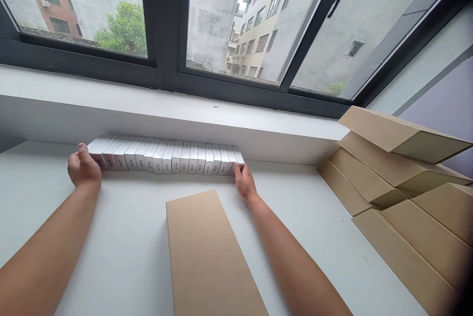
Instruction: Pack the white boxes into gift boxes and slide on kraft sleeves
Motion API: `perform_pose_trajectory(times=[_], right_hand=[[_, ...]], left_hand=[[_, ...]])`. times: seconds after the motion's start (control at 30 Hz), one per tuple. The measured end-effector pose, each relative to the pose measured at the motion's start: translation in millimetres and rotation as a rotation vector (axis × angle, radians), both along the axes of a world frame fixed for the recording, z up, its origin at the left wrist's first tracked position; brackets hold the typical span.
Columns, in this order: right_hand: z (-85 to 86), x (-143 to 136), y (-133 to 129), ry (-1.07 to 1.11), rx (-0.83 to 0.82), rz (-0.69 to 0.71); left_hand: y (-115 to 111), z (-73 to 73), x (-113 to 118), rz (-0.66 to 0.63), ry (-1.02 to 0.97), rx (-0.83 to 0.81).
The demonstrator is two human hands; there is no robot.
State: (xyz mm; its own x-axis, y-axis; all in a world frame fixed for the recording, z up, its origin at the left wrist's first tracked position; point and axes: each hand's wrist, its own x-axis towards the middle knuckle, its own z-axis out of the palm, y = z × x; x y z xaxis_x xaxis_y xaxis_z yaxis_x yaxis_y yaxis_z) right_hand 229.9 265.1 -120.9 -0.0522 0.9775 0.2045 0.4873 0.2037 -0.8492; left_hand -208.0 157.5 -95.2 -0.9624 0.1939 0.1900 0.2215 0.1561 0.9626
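Observation:
Several small white boxes with dark print on their front ends stand side by side as a long row (166, 157) on the white table, close to the wall below the window. My left hand (84, 165) is closed against the left end of this row, thumb up, fingers mostly hidden. At the right end, my right hand (244, 180) presses its thumb and fingers on the last box. Between them the two hands grip the row from both ends. A closed brown cardboard box (207, 252) lies nearer to me, between my forearms.
Several brown cardboard boxes (391, 168) are stacked unevenly on the right side of the white table (121, 237). Behind the row runs a white window ledge (207, 109), with a dark-framed window (166, 35) above it.

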Motion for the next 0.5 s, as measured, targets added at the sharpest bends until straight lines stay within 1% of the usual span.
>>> perform_pose_trajectory(times=[0.13, 0.27, 0.37, 0.5], right_hand=[[-1.2, -0.8, 1.6, 0.019, -0.02, -0.062], [-2.3, -1.3, 4.1, 0.062, -0.023, -0.173], [-2.4, -0.9, 5.5, 0.099, -0.024, -0.246], [-2.1, 0.0, 6.5, 0.137, -0.024, -0.305]], left_hand=[[-4.2, 1.6, 1.5, -0.039, 0.028, -0.069], [-3.9, 1.6, 5.9, -0.147, 0.047, -0.127], [-2.9, 0.4, 9.0, -0.229, 0.058, -0.142], [-3.6, -3.1, 6.8, -0.274, 0.083, -0.136]])
